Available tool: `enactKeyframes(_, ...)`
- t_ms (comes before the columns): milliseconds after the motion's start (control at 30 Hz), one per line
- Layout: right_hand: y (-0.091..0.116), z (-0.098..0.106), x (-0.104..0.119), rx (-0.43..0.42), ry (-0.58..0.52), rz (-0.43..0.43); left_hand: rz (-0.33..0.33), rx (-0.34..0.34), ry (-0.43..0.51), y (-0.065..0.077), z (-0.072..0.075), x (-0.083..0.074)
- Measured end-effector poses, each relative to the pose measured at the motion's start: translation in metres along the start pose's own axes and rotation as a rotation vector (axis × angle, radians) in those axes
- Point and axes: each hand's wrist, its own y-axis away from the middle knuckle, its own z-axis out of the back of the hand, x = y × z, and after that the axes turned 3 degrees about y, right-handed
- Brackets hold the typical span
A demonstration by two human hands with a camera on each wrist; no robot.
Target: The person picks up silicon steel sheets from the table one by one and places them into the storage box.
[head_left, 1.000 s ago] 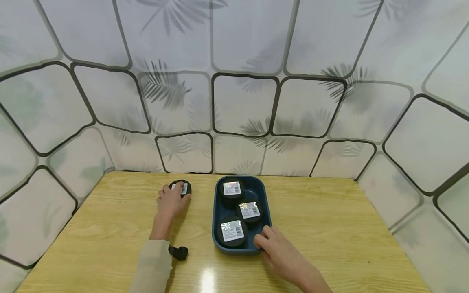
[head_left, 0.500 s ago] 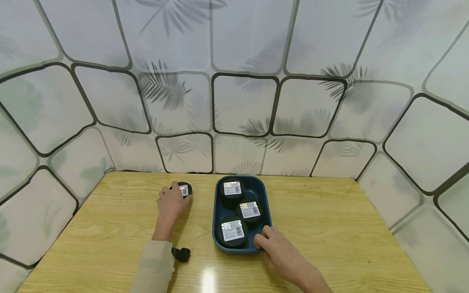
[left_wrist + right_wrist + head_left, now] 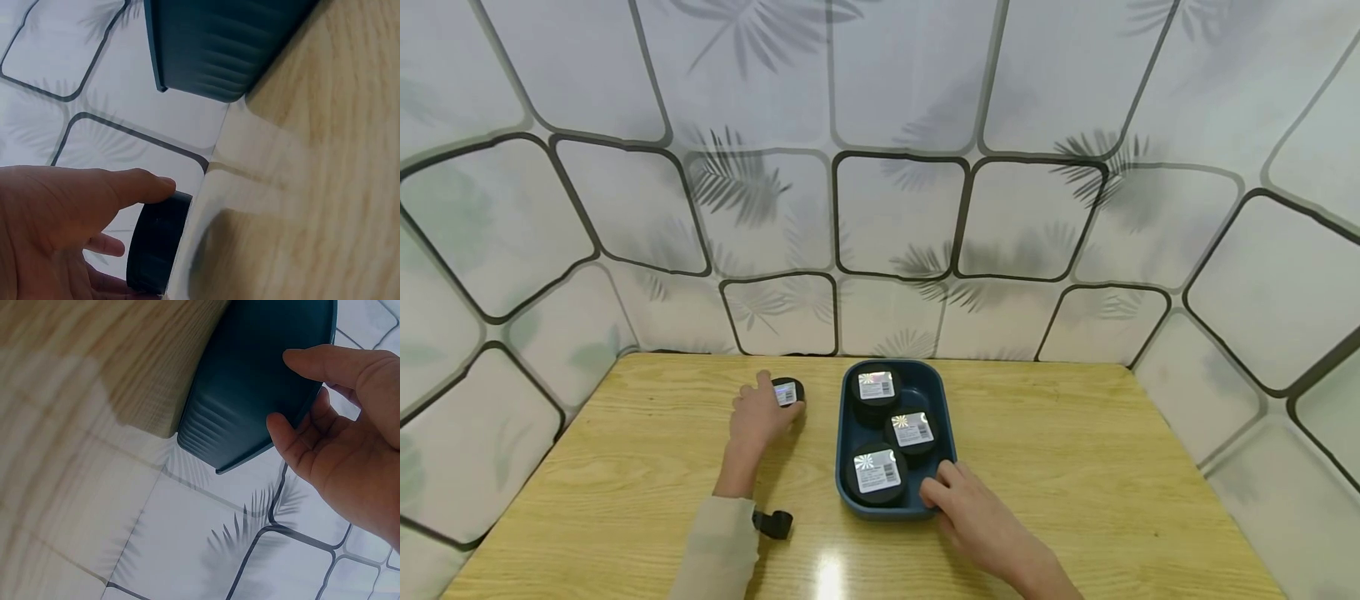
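Note:
At the table's back left, my left hand (image 3: 758,417) holds a black round tub (image 3: 788,392) with a silvery label on top. In the left wrist view the thumb (image 3: 153,184) lies against one side of the tub (image 3: 159,244), with fingers at the other side. The tub's base is at the table surface. A dark blue bin (image 3: 887,514) stands to its right, holding black tubs with the same labels: one at the back (image 3: 876,385), one mid-right (image 3: 912,429), one in front (image 3: 877,473). My right hand (image 3: 973,508) grips the bin's front right rim, thumb outside its wall (image 3: 244,394).
The wooden table (image 3: 1075,467) extends to both sides of the bin. A patterned curtain (image 3: 895,217) hangs behind it and along both sides. A black device (image 3: 772,524) sits on the left wrist by the light sleeve (image 3: 718,542).
My left hand has shifted the tub a little to the right, toward the bin, and slightly nearer. The right hand and the bin have stayed in place.

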Motion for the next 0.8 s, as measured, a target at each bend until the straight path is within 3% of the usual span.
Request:
enactKeyframes(367, 0.000, 0.000, 0.000, -0.028, 0.006, 0.015, -0.103, -0.062, 0.030, 0.007, 0.012, -0.018)
enactKeyframes(600, 0.000, 0.001, 0.000, 0.000, -0.003, 0.003, -0.146, -0.123, 0.030, 0.022, 0.022, -0.042)
enactKeyframes(800, 0.000, 0.001, -0.001, 0.027, -0.013, -0.020, -0.254, -0.167, 0.081, 0.039, 0.020, -0.065)
